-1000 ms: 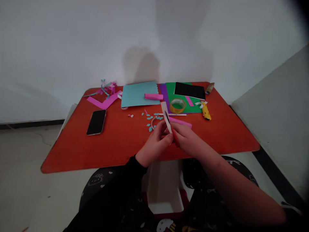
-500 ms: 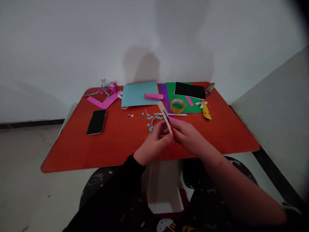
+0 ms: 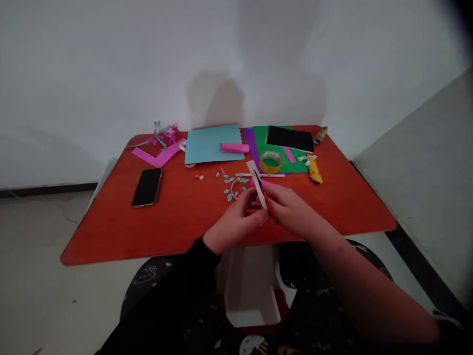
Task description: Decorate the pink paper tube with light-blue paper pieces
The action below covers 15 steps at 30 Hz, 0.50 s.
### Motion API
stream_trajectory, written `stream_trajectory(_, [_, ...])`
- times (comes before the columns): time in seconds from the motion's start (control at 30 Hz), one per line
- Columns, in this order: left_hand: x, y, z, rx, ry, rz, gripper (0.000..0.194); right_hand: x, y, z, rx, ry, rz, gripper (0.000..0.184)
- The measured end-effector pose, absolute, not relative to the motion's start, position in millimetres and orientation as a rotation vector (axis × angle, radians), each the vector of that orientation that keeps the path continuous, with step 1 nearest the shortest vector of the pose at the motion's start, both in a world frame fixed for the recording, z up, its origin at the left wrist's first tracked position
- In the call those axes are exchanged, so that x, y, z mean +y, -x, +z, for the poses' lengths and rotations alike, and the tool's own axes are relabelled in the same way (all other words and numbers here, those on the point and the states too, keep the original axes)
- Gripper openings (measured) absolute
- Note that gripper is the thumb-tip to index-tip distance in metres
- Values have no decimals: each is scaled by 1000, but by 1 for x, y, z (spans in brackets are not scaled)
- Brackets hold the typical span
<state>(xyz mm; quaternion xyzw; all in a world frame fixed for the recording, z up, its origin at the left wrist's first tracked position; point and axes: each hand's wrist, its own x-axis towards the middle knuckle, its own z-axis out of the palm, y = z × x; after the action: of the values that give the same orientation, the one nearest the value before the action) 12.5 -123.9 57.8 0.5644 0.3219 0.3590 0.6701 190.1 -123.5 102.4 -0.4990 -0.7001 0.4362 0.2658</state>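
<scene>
My left hand (image 3: 234,220) pinches a white paper strip (image 3: 259,185) upright above the table's middle. My right hand (image 3: 291,212) grips red-handled scissors (image 3: 271,209), and their dark blades (image 3: 257,179) lie across the strip. The hands nearly touch, and my fingers hide most of the handles. Behind them shows a pink paper piece (image 3: 260,183). Small teal leaf-shaped cutouts (image 3: 229,187) and a thin white paper ring (image 3: 234,189) lie just left of the strip.
The orange-red table (image 3: 185,222) holds a black phone (image 3: 147,187), a blue sheet (image 3: 210,143), a pink roll (image 3: 235,148), purple and green sheets (image 3: 273,143), a tape roll (image 3: 271,161), a black card (image 3: 290,138), a yellow utility knife (image 3: 314,170) and pink scraps (image 3: 158,155).
Both hands have drawn closer together and the white strip has turned more upright. The pink paper now shows less beyond my right hand.
</scene>
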Motion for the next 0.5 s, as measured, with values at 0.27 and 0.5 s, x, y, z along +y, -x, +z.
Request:
stream_trajectory(0.27, [-123,-8,58,700,-1299,784,59,-121,-192,101,-1930,1358,1165,27])
stream_trajectory(0.5, [-120,-4,60,697,-1350,755,66,-121,-192,101,-1871,1320,1228,27])
